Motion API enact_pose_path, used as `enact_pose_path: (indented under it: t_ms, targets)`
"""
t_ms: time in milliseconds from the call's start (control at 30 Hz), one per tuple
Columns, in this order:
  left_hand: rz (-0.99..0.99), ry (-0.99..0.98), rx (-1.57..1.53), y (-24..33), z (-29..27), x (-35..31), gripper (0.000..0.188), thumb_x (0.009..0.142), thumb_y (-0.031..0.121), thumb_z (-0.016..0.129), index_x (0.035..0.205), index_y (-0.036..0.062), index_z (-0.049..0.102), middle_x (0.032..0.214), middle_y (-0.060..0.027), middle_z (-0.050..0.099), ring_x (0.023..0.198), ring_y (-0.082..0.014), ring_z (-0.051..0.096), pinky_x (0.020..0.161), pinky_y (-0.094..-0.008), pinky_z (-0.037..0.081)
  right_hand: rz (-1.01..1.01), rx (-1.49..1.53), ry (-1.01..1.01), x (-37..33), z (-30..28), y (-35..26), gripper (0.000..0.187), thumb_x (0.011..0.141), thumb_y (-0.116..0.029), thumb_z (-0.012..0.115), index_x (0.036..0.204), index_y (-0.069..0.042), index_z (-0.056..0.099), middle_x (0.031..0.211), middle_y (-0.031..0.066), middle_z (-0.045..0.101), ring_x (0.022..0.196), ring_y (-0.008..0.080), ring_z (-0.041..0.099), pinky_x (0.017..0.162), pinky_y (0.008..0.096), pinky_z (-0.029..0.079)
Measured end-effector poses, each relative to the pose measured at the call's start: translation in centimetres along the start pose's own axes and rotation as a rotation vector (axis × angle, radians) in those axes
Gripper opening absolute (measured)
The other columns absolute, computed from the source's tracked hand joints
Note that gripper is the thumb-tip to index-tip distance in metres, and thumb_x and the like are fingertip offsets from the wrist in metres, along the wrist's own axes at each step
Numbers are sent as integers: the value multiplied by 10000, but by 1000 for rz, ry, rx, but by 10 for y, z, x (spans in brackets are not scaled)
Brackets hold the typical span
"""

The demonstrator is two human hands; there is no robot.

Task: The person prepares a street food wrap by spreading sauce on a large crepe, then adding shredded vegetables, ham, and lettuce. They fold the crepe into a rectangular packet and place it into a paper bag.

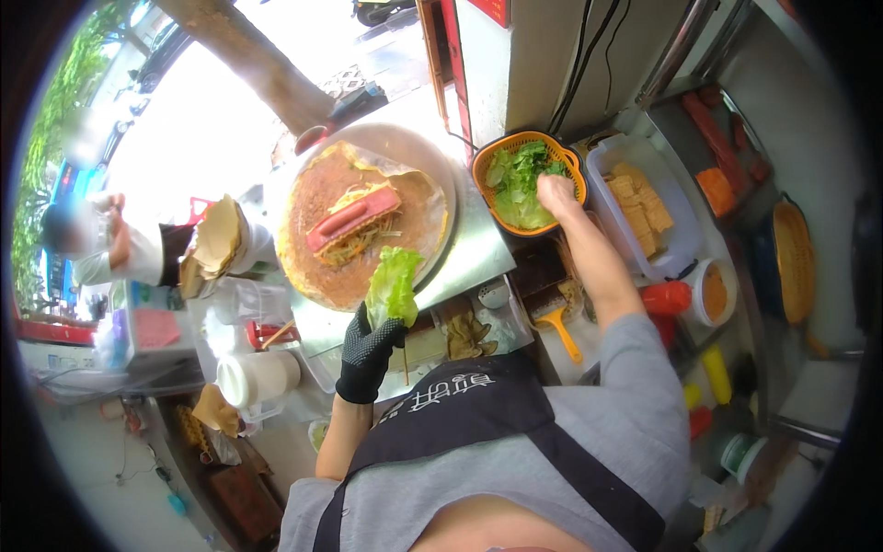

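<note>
My left hand [372, 351], in a black dotted glove, is closed around a green lettuce leaf [394, 283] at the near edge of a round griddle [448, 241]. A large browned crepe [322, 198] lies on the griddle. On its middle are a split sausage [346, 219], a flat pink slice of ham [372, 204] and shredded filling [342, 250]. My bare right hand [556, 194] reaches into an orange basket [524, 230] of lettuce [517, 189]. Its fingers are curled against the leaves, with the tips hidden.
Right of the basket stands a clear tub of flat tan crackers [639, 207]. An orange-handled scraper [559, 333] lies nearer me. A lidded white container [253, 379] and a stack of brown paper bags [219, 237] are at left. Another person [129, 248] stands beyond the counter.
</note>
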State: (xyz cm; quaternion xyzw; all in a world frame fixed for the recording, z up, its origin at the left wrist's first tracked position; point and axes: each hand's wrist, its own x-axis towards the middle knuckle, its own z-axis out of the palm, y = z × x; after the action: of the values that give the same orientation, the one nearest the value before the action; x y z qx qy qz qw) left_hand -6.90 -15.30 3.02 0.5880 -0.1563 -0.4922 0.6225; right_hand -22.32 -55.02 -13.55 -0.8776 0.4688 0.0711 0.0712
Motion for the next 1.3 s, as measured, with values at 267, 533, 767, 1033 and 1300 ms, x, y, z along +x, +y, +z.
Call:
enact_pose_path:
  t_ms: [267, 533, 767, 1033, 1300]
  targets:
    - [398, -131, 912, 31, -6, 16, 564, 743, 346, 750, 1155, 17, 550, 984, -182, 646, 927, -273, 634, 800, -362, 477, -362, 1074, -73, -95, -122, -106, 165, 857, -124, 557, 958, 5, 574, 738, 25, 613, 652, 65, 539, 590, 232, 434]
    - [419, -233, 870, 44, -24, 18, 563, 763, 235, 760, 1230, 44, 511, 1105, -140, 616, 1010, -204, 596, 883, -317, 450, -637, 1267, -680, -154, -145, -170, 163, 930, -168, 539, 983, -19, 576, 805, -8, 613, 741, 51, 565, 660, 214, 460]
    - [404, -244, 715, 27, -59, 10, 596, 770, 239, 752, 1259, 13, 496, 1081, -118, 629, 979, -179, 591, 870, -309, 452, -526, 1391, -823, -172, -134, -193, 317, 975, -328, 464, 1046, -38, 569, 938, 19, 608, 848, 51, 551, 743, 206, 455]
    - [322, -156, 1010, 20, -80, -7, 648, 782, 298, 724, 1303, 21, 457, 1088, -157, 611, 953, -211, 595, 824, -344, 472, -708, 1054, -852, -182, -139, -211, 367, 812, -196, 699, 1090, -53, 507, 907, 15, 587, 805, 59, 514, 685, 216, 430]
    - [401, -143, 1093, 24, -54, -30, 909, 745, 369, 750, 1419, 15, 253, 1179, -200, 570, 1066, -332, 571, 914, -390, 438, -946, 1080, -795, -192, -123, -230, 277, 801, -137, 700, 999, -48, 529, 858, -4, 581, 789, 57, 517, 688, 217, 437]
